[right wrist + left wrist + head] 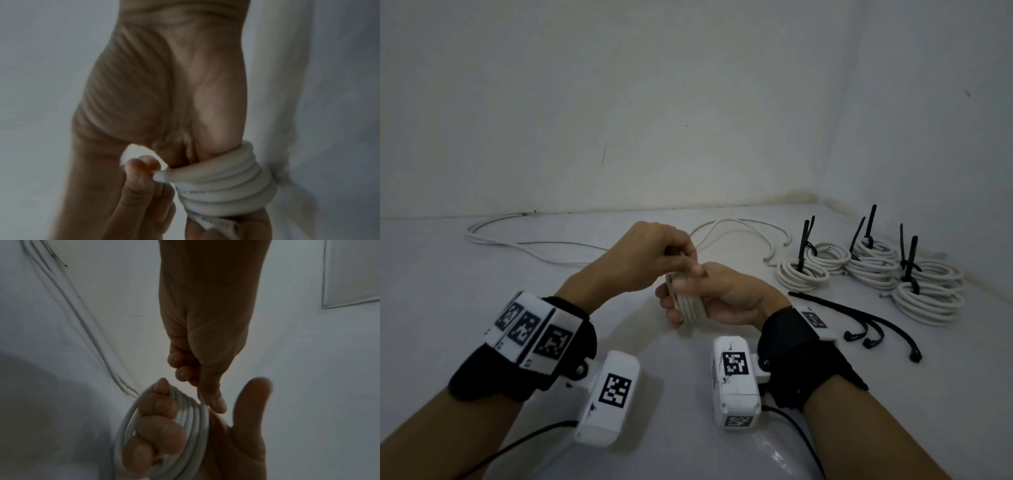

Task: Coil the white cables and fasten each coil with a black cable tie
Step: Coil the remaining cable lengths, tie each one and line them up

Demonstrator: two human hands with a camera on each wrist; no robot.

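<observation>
A white cable coil point(688, 305) is wound round the fingers of my right hand point(722, 294), which holds it just above the table. In the right wrist view the coil point(226, 178) shows several turns stacked side by side. My left hand point(654, 253) reaches in from above and pinches the cable's free end point(157, 176) against the coil between thumb and fingertips. In the left wrist view the coil point(193, 418) circles the right fingers point(160, 431), with the right thumb raised beside it. Several loose black cable ties point(859, 315) lie to the right of my right wrist.
Several finished coils point(804, 274) point(928, 298) with black ties sticking up sit at the right, near the wall corner. Loose white cables lie behind my hands point(739, 229) and along the back wall at the left point(517, 236). The white table point(448, 274) meets walls at the back and right.
</observation>
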